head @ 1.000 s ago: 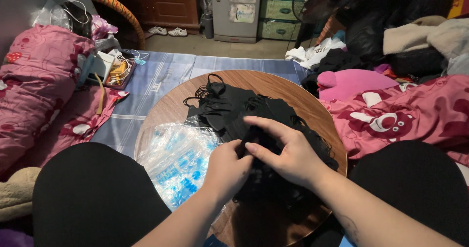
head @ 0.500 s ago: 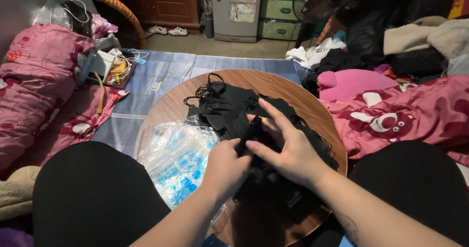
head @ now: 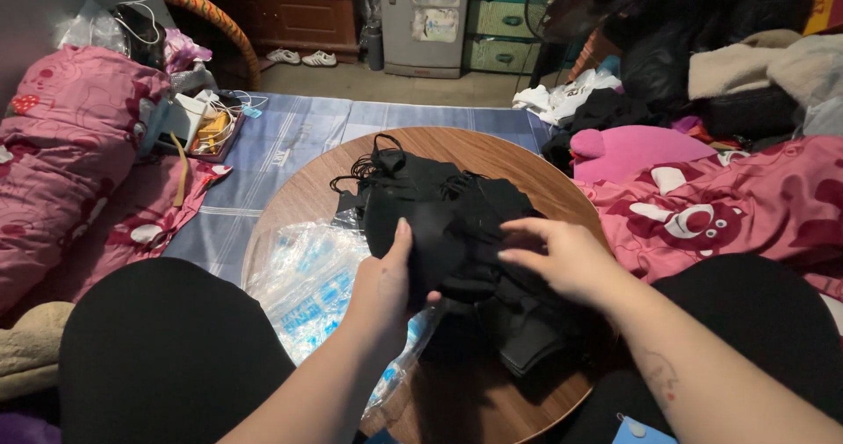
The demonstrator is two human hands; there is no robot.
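A person's left hand [head: 386,290] grips one black mask [head: 420,233] at its lower edge, thumb pressed on the front and fingers hidden behind, holding it tilted up above a round wooden tabletop [head: 307,198]. The right hand [head: 562,255] hovers just beside it, palm down, fingers spread and loosely curved over a pile of black masks [head: 492,277]; whether its fingertips touch the fabric cannot be told, and it has hold of nothing visible. The pile covers the middle and right of the tabletop, ear loops [head: 356,167] trailing off its far end. A clear plastic bag [head: 307,277] with blue print lies flat on the left of the tabletop, just beside the left wrist and partly under the masks. The person's knees in black [head: 167,347] frame the near edge. A blue checked mat [head: 290,137] spreads beyond the tabletop on the floor. Pink bedding [head: 61,154] with red bear prints lies at the left, a matching pink blanket [head: 729,207] at the right. A tray of cables [head: 211,128] sits on the mat's left edge, a pair of white shoes [head: 301,57] well beyond it
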